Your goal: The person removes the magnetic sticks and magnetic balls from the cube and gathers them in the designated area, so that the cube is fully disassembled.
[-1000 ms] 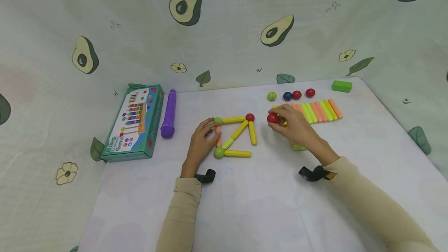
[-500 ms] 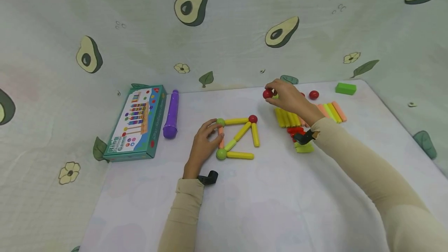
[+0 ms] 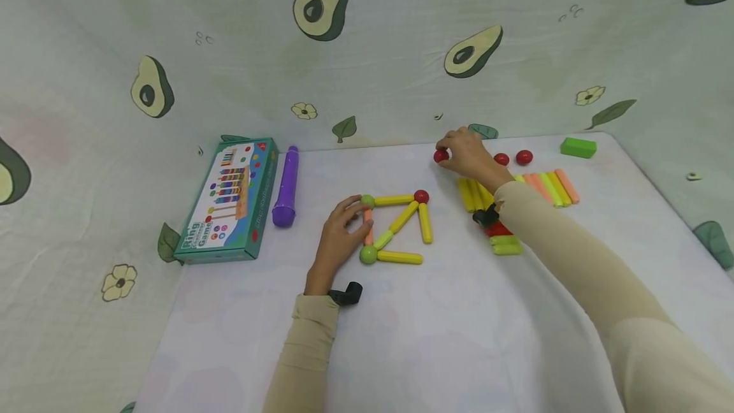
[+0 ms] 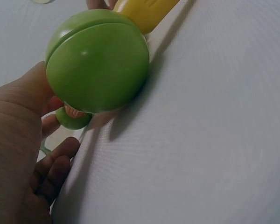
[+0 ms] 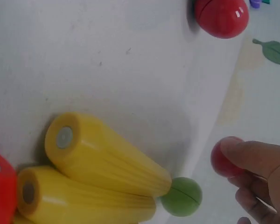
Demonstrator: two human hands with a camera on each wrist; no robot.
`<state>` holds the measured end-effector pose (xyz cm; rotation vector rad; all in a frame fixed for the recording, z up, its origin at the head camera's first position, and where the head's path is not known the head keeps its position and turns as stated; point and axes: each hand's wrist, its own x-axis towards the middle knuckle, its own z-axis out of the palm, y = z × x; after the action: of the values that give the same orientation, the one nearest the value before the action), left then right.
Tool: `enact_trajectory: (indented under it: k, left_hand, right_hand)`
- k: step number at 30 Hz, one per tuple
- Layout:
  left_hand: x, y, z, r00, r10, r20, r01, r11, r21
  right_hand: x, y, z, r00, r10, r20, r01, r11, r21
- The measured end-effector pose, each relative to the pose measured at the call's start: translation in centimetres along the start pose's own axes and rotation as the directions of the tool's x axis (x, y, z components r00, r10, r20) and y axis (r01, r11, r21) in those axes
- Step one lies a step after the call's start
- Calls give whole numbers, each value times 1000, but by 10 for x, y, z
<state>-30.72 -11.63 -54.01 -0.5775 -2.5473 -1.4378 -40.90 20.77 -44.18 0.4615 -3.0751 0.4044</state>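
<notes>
In the head view, my left hand [image 3: 342,231] curls its thumb and fingers about the orange stick [image 3: 368,228] of a flat figure. That stick joins two green balls [image 3: 369,254]; the nearer ball [image 4: 98,65] fills much of the left wrist view. Yellow sticks [image 3: 399,258] and a red ball [image 3: 421,196] form the rest of the figure. At the table's back, my right hand [image 3: 467,153] pinches a red ball [image 5: 220,157] between thumb and fingers. Near it a green ball [image 5: 181,197] lies by the ends of loose yellow sticks [image 5: 102,154].
Yellow, lime and orange sticks [image 3: 564,187] lie in a row at right, partly behind my right arm. Two more red balls [image 3: 524,157] and a green block [image 3: 578,147] sit at the back right. A game box [image 3: 226,202] and a purple microphone-shaped toy [image 3: 286,187] lie at left.
My right hand has carried the red ball from beside the figure to the back of the table and lowered it there. The left hand has kept its place.
</notes>
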Motion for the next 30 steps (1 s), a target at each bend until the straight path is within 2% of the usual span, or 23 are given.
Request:
enact_trajectory:
  k: [8, 11, 15, 20, 25, 30]
  left_hand:
    - [-2, -2, 5, 1000, 1, 10, -1, 1000, 5]
    - [-1, -3, 5, 1000, 6, 14, -6, 1000, 14]
    - [0, -2, 1, 1000, 22, -8, -22, 1000, 15]
    - [2, 0, 1, 1000, 21, -14, -21, 1000, 14]
    - [4, 2, 1, 1000, 14, -2, -14, 1000, 21]
    - [1, 2, 2, 1000, -18, 6, 18, 999, 32]
  right_hand:
    - [4, 5, 14, 994, 66, 90, -65, 998, -7]
    - [2, 4, 13, 995, 59, 82, -57, 998, -24]
    - [-7, -10, 2, 1000, -5, 9, 5, 1000, -12]
    - [-44, -39, -5, 991, -126, -35, 129, 986, 105]
    - [-90, -68, 8, 953, -302, -1, 295, 932, 213]
    - [-123, -93, 33, 898, -435, 71, 414, 887, 204]
